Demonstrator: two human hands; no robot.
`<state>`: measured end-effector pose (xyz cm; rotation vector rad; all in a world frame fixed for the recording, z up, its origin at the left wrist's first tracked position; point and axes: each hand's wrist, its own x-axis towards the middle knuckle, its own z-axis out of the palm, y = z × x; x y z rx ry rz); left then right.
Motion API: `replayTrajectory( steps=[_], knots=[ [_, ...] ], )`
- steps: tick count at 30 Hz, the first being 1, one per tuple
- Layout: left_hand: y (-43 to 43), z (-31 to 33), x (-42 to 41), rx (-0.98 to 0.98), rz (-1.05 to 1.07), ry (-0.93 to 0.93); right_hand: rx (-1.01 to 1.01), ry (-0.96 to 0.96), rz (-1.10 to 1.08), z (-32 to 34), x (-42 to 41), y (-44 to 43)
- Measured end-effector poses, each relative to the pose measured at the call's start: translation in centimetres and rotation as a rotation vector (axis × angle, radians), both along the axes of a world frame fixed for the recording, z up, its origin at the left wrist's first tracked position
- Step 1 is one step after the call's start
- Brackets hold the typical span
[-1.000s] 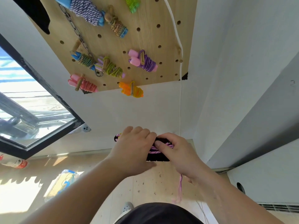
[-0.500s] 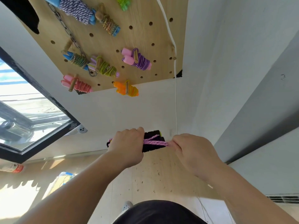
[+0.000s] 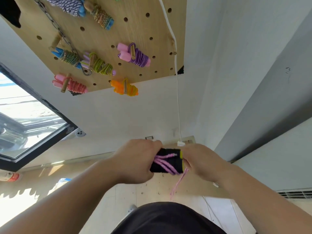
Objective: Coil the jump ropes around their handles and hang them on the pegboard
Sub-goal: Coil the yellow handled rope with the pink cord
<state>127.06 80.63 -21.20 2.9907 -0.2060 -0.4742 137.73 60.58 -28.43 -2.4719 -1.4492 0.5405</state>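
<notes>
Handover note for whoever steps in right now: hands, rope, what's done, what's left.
Left hand: grips the black handles, held side by side in front of the body.
Right hand: at their yellow-tipped end, apparently pinching the pink rope; the view is blurred there.
Done: a few turns sit on the handles; several coiled bundles hang on the pegboard.
Left: wind in the loose tail, secure it, hang this one up.

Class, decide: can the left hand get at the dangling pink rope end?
Probably not: the left hand grips the black handles, and the rope end hangs beyond them, by the right hand.
</notes>
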Motion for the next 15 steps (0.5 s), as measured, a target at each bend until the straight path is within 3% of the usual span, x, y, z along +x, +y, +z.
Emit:
replayTrajectory(
  steps=[4, 7, 11, 15],
  knots=[
    [-1.4, -1.2, -0.2, 0.197, -0.212, -0.017, -0.100, -0.081, 0.079, 1.8, 2.2, 2.5],
    [-1.2, -1.6, 0.4, 0.338, -0.208, 0.017, -0.094, -0.107, 0.119, 3.6, 2.9, 3.7],
    [0.4, -2.3, 2.1, 0.420, 0.002, 0.041, -0.050, -0.124, 0.107, 5.6, 1.3, 4.1],
    [3.6, -2.9, 3.2, 0.235, 0.358, 0.001, 0.062, -0.043, -0.014, 5.9, -0.9, 2.4]
  ],
)
